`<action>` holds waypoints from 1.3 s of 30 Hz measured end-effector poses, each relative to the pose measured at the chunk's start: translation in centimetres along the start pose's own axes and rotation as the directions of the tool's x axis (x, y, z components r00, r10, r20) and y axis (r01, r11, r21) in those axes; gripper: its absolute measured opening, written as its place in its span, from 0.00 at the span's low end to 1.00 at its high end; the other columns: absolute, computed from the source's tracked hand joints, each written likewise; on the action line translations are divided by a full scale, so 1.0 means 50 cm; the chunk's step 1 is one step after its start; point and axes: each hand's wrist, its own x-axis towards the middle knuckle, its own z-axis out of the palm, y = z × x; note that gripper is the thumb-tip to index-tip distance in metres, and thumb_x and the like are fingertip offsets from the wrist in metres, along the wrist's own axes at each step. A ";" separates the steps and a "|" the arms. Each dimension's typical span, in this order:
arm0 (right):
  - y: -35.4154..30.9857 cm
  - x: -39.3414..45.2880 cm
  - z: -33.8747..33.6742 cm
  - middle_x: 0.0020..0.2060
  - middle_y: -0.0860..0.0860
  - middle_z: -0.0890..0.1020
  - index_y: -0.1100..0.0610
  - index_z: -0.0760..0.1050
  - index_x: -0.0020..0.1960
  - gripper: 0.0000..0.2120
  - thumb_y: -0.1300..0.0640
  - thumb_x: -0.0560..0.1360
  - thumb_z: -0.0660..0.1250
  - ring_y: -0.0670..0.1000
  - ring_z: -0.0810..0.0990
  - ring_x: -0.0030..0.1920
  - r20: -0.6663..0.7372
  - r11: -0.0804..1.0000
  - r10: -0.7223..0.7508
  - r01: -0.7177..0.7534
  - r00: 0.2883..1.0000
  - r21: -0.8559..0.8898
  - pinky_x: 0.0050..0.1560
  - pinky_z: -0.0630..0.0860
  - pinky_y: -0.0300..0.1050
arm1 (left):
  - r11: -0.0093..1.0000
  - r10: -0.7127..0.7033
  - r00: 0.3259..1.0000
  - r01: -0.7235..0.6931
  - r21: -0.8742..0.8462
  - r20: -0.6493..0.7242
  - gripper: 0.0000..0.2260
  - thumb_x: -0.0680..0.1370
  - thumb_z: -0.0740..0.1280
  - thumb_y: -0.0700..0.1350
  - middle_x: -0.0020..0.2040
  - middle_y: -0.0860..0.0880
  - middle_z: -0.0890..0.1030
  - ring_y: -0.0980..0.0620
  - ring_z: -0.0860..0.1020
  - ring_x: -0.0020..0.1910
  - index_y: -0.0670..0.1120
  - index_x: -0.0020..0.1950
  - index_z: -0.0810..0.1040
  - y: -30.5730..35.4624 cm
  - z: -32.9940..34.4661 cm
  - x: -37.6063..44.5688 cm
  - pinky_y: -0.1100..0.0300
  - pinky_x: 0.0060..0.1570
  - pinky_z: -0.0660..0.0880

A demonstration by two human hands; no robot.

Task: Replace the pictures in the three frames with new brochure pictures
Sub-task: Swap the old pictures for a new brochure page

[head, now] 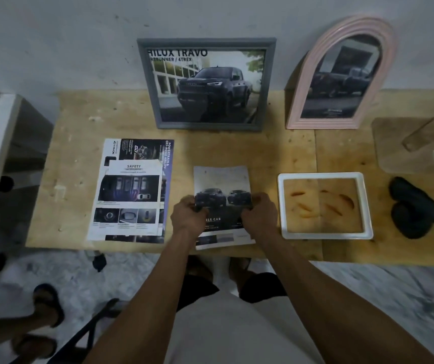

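Both hands, left hand [188,214] and right hand [259,212], pinch the brochure page [221,179]; judge the cut square, sized to the white frame [281,206] at three o'clock.

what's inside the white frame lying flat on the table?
Nothing: the white frame holds no picture or backing, only bare wooden table with dark knots showing through its opening. Whatever lies under its rim is covered.

A plain home workroom or utility corner, by the look of it: a rough plywood table [84,132] with scuffs and paint spots stands against a bare, marked plaster wall [53,35], over a mottled concrete floor [368,298], with sandalled feet [45,303] alongside.
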 end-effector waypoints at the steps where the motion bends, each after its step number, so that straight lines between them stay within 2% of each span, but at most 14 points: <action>1: 0.003 0.001 -0.003 0.56 0.57 0.80 0.60 0.71 0.66 0.23 0.64 0.72 0.69 0.55 0.79 0.53 0.016 1.000 -0.002 0.002 1.000 0.009 0.39 0.71 0.37 | 1.000 -0.006 1.000 0.006 -0.021 -0.002 0.11 0.73 0.72 0.38 0.49 0.48 0.85 0.46 0.81 0.49 0.49 0.53 0.83 0.003 0.002 -0.007 0.50 0.55 0.80; 3: 0.008 0.000 -0.009 0.58 0.56 0.78 0.59 0.70 0.67 0.23 0.65 0.73 0.68 0.54 0.77 0.54 0.044 0.999 -0.003 0.001 0.999 0.038 0.40 0.70 0.35 | 0.997 -0.012 1.000 0.011 -0.080 -0.011 0.12 0.73 0.70 0.35 0.48 0.48 0.85 0.46 0.82 0.48 0.50 0.51 0.83 0.001 0.005 -0.016 0.50 0.52 0.81; 7: 0.013 -0.014 -0.016 0.64 0.56 0.74 0.59 0.66 0.71 0.26 0.60 0.75 0.67 0.56 0.74 0.61 0.075 0.998 -0.043 0.040 0.996 0.040 0.55 0.70 0.42 | 0.967 -0.010 1.000 0.005 -0.257 -0.017 0.12 0.74 0.67 0.32 0.47 0.45 0.85 0.44 0.83 0.47 0.48 0.49 0.81 -0.015 -0.014 -0.037 0.48 0.52 0.81; 10: 0.017 -0.039 -0.009 0.64 0.57 0.75 0.59 0.67 0.70 0.25 0.54 0.76 0.68 0.57 0.75 0.62 0.026 0.996 -0.082 0.081 0.996 0.047 0.64 0.72 0.50 | 0.898 -0.049 0.997 0.021 -0.440 -0.052 0.09 0.74 0.69 0.32 0.47 0.42 0.85 0.41 0.84 0.47 0.43 0.51 0.81 -0.028 -0.044 -0.056 0.42 0.52 0.81; 14: 0.019 -0.102 0.009 0.66 0.55 0.74 0.58 0.66 0.71 0.28 0.50 0.76 0.69 0.57 0.73 0.65 -0.105 0.973 -0.031 0.054 0.994 0.226 0.66 0.70 0.52 | 0.746 -0.081 0.996 0.034 -0.665 -0.039 0.07 0.74 0.68 0.30 0.45 0.38 0.83 0.41 0.83 0.41 0.40 0.48 0.78 -0.049 -0.073 -0.109 0.40 0.46 0.81; 18: 0.047 -0.181 0.030 0.59 0.48 0.72 0.56 0.63 0.73 0.32 0.47 0.75 0.71 0.51 0.74 0.60 0.039 0.921 0.028 -0.041 0.999 0.388 0.59 0.72 0.45 | 0.548 -0.124 0.992 0.072 -0.833 0.004 0.11 0.73 0.68 0.28 0.49 0.37 0.82 0.37 0.83 0.49 0.42 0.50 0.77 -0.098 -0.065 -0.167 0.37 0.51 0.80; 20: 0.071 -0.210 0.042 0.58 0.47 0.75 0.55 0.66 0.72 0.30 0.49 0.74 0.71 0.51 0.77 0.57 0.077 0.890 0.039 -0.070 0.996 0.451 0.58 0.77 0.48 | 0.476 -0.170 0.984 0.122 -0.871 0.045 0.14 0.73 0.68 0.27 0.51 0.38 0.82 0.39 0.83 0.48 0.39 0.56 0.77 -0.127 -0.045 -0.191 0.43 0.47 0.82; 22: 0.094 -0.229 0.051 0.53 0.47 0.79 0.55 0.70 0.67 0.23 0.53 0.74 0.70 0.51 0.80 0.53 0.057 0.886 0.015 -0.039 0.998 0.462 0.55 0.79 0.51 | 0.442 -0.176 0.981 0.148 -0.885 0.076 0.16 0.73 0.68 0.27 0.51 0.38 0.82 0.42 0.83 0.44 0.38 0.59 0.76 -0.150 -0.024 -0.217 0.51 0.40 0.82; 27: 0.137 -0.252 0.016 0.52 0.50 0.81 0.56 0.72 0.65 0.18 0.59 0.75 0.67 0.52 0.82 0.51 -0.008 0.877 -0.035 0.034 0.999 0.479 0.54 0.81 0.56 | 0.445 -0.202 0.962 0.258 -0.858 0.184 0.17 0.73 0.72 0.30 0.47 0.35 0.82 0.44 0.82 0.38 0.29 0.60 0.73 -0.177 0.009 -0.269 0.49 0.37 0.83; 29: 0.156 -0.241 -0.025 0.51 0.52 0.82 0.55 0.73 0.63 0.17 0.65 0.75 0.64 0.55 0.83 0.50 0.002 0.867 -0.039 0.032 0.999 0.498 0.50 0.82 0.57 | 0.446 -0.196 0.963 0.258 -0.857 0.187 0.12 0.74 0.73 0.33 0.48 0.36 0.81 0.44 0.81 0.38 0.32 0.54 0.73 -0.168 0.011 -0.278 0.48 0.38 0.82; 31: 0.174 -0.225 -0.078 0.50 0.55 0.82 0.52 0.73 0.61 0.18 0.69 0.76 0.61 0.57 0.84 0.47 0.031 0.850 -0.032 0.011 0.999 0.527 0.46 0.83 0.59 | 0.471 -0.180 0.969 0.236 -0.850 0.169 0.11 0.74 0.73 0.35 0.50 0.39 0.81 0.44 0.80 0.42 0.38 0.54 0.75 -0.153 0.015 -0.277 0.49 0.40 0.80; 35: 0.217 -0.180 -0.192 0.48 0.58 0.84 0.48 0.74 0.62 0.19 0.68 0.78 0.62 0.60 0.85 0.46 0.051 0.851 -0.013 -0.016 0.999 0.525 0.46 0.82 0.63 | 0.727 -0.062 0.992 0.117 -0.676 0.106 0.12 0.74 0.74 0.36 0.55 0.40 0.82 0.44 0.81 0.45 0.41 0.56 0.79 -0.094 0.050 -0.259 0.49 0.45 0.81; 37: 0.240 -0.147 -0.245 0.47 0.57 0.84 0.50 0.75 0.63 0.19 0.67 0.77 0.63 0.59 0.85 0.46 -0.019 0.874 -0.026 0.032 0.999 0.485 0.48 0.82 0.61 | 0.832 0.023 0.997 0.022 -0.555 0.074 0.13 0.74 0.73 0.35 0.55 0.40 0.81 0.43 0.80 0.46 0.41 0.56 0.78 -0.049 0.088 -0.258 0.47 0.49 0.80; 39: 0.260 -0.112 -0.293 0.47 0.53 0.84 0.53 0.76 0.64 0.19 0.66 0.76 0.64 0.56 0.84 0.47 -0.107 0.909 -0.050 0.090 0.993 0.408 0.50 0.81 0.60 | 0.897 0.111 0.993 -0.079 -0.435 0.048 0.16 0.74 0.73 0.35 0.55 0.41 0.80 0.44 0.79 0.46 0.40 0.60 0.77 -0.005 0.134 -0.261 0.49 0.48 0.79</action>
